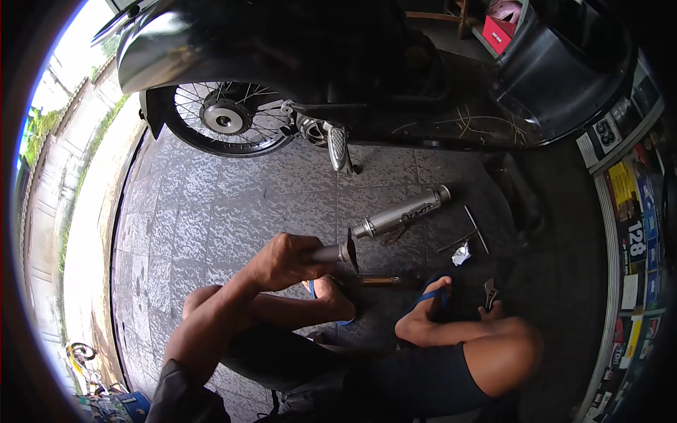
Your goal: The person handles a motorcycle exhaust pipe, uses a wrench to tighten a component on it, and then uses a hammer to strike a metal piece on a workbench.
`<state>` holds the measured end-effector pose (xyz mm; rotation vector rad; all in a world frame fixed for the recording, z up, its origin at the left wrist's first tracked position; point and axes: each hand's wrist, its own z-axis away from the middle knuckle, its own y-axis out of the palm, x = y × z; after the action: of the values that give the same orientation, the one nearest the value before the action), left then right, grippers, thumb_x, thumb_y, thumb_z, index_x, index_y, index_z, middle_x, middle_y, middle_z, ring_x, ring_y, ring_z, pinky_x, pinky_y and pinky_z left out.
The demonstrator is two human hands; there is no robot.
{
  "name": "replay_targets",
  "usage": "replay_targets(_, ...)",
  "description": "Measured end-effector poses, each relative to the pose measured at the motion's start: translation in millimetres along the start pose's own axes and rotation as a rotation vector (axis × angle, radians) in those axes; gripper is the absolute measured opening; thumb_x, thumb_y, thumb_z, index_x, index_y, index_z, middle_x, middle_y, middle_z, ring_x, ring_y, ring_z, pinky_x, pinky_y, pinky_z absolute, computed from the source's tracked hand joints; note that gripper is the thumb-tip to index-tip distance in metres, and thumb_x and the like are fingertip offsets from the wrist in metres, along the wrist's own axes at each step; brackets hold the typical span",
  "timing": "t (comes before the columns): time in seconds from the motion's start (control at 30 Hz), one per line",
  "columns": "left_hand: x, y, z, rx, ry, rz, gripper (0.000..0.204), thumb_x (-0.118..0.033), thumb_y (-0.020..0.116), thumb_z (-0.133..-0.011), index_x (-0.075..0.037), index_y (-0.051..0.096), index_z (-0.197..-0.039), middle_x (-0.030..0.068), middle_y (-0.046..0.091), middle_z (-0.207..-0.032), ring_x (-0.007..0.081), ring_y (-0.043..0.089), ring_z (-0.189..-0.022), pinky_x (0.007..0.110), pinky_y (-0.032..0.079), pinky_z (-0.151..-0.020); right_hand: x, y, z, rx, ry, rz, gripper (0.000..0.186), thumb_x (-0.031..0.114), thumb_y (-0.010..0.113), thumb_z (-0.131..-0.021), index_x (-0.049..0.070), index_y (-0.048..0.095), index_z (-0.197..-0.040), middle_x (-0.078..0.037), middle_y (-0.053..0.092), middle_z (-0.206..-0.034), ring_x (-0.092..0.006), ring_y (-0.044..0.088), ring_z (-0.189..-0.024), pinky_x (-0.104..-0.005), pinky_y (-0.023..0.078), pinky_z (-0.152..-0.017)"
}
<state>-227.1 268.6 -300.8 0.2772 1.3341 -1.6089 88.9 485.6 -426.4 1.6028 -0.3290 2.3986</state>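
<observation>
My left hand (278, 262) is closed around a short grey metal pipe (326, 255) with a flat flange (348, 251) at its right end, held above the floor. Over by my right knee, my right hand (491, 310) grips a small silver hand tool (490, 287); its jaws point away from me, and its exact kind is too small to tell. A silver exhaust muffler (402, 213) lies slanted on the tiles beyond the flange. Beneath the pipe, near my feet, lies a brass-coloured tube (379, 280), partly hidden.
A black motor scooter (282, 63) stands across the far side, its spoked wheel (224, 120) at left. At right lie a T-handle wrench (476, 229), crumpled foil (461, 254) and a black curved panel (513, 192). A sticker-covered cabinet (631, 233) borders the right.
</observation>
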Motion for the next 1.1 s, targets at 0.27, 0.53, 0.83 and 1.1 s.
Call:
replay_targets(0.27, -13, -16, -35, 0.085, 0.137, -0.169, 0.029, -0.027, 0.075, -0.083, -0.001, 0.071, -0.096, 0.0127, 0.071, -0.081, 0.0209, 0.07, -0.077, 0.037, 0.053, -0.071, -73, -59, 58, -0.134, 0.105, 0.126, 0.039, 0.02, 0.063, -0.09, 0.003, 0.056, -0.125, -0.008, 0.064, -0.09, -0.0188, 0.061, -0.072, -0.0351, 0.054, -0.066)
replay_targets(0.53, -11, -26, -54, 0.13, 0.168, -0.09, 0.034, -0.031, 0.076, -0.085, 0.0, 0.07, -0.094, 0.01, 0.069, -0.078, 0.0168, 0.068, -0.076, 0.034, 0.052, -0.069, -52, -150, 156, -0.823, -0.195, -0.353, 0.032, 0.024, 0.059, -0.093, 0.005, 0.057, -0.119, -0.005, 0.06, -0.08, -0.0146, 0.059, -0.066, -0.0311, 0.051, -0.055)
replay_targets(0.83, -2, -28, -70, 0.106, 0.204, -0.056, 0.039, -0.036, 0.08, -0.083, 0.001, 0.07, -0.094, 0.0047, 0.065, -0.072, 0.0104, 0.06, -0.072, 0.031, 0.048, -0.065, 185, -105, 194, -0.786, -0.486, -0.065, 0.046, 0.023, 0.054, -0.098, -0.009, 0.043, -0.129, -0.008, 0.057, -0.073, -0.0128, 0.053, -0.045, -0.0254, 0.048, -0.038)
replay_targets(1.1, 33, -27, -47, 0.028, 0.008, -0.042, 0.04, -0.039, 0.079, -0.083, -0.001, 0.066, -0.084, 0.0037, 0.056, -0.064, 0.0082, 0.048, -0.065, 0.031, 0.042, -0.057, 131, 67, 24, -0.097, 0.009, -0.737, 0.05, 0.039, 0.054, -0.102, -0.007, 0.05, -0.121, -0.009, 0.059, -0.067, -0.0143, 0.06, -0.054, -0.026, 0.051, -0.051)
